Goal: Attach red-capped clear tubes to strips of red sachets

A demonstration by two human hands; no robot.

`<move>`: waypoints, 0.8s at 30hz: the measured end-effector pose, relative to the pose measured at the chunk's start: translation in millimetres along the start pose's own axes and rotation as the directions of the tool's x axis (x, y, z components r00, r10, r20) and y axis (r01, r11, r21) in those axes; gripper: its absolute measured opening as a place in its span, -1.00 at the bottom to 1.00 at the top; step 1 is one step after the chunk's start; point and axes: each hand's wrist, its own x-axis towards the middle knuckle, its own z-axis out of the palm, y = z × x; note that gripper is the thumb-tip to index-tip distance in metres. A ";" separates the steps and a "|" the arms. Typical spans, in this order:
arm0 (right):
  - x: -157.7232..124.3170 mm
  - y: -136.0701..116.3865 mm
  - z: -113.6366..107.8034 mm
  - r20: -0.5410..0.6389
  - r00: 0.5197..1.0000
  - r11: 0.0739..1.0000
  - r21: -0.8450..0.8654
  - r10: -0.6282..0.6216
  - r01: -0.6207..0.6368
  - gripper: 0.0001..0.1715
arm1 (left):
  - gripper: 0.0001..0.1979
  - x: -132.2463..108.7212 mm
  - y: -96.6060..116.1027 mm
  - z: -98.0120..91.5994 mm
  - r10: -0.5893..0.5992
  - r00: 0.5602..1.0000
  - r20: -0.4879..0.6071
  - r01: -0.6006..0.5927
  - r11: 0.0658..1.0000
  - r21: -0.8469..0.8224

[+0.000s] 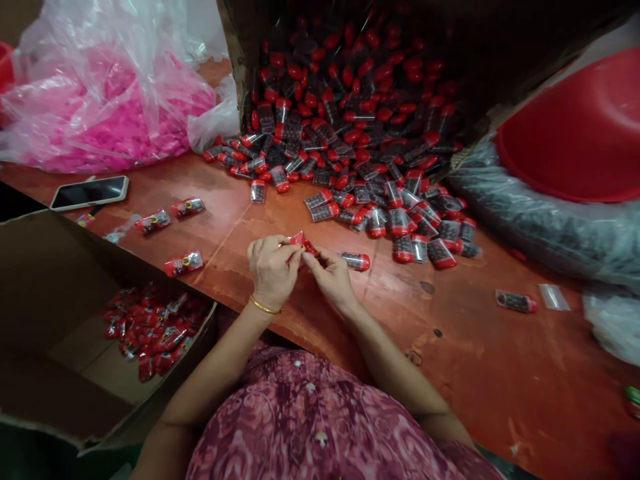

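Centrally, near the counter's [450,347] front edge, my left grip [273,270] and right grip [333,277] both pinch one red packet [300,241]; a vial [356,261] lies beside.

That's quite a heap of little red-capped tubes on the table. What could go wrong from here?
The heap of tubes spills from a tipped carton; more might slide out and roll away, as one stray tube lies far to the right. The phone lies near the edge of the table beside the open box, so an arm might knock it off. The left hand and right hand pinch one small red packet, which might slip or tear.
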 end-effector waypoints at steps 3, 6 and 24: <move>-2.4 -1.7 -1.3 -0.074 0.997 1.000 0.030 0.001 0.001 -0.72 | -0.76 -3.1 0.9 3.8 -0.084 0.995 -0.048 0.075 0.986 -0.151; -6.2 2.2 -5.6 -0.157 0.988 0.999 -0.034 -0.006 0.000 -0.71 | -0.66 -8.6 -0.9 10.0 -0.277 0.958 0.073 0.279 0.846 -0.453; -23.8 6.1 -23.3 -0.098 0.983 0.908 -0.406 -0.152 0.100 -0.57 | -0.57 -10.9 18.7 7.8 -0.443 0.617 0.651 0.703 -0.061 -0.708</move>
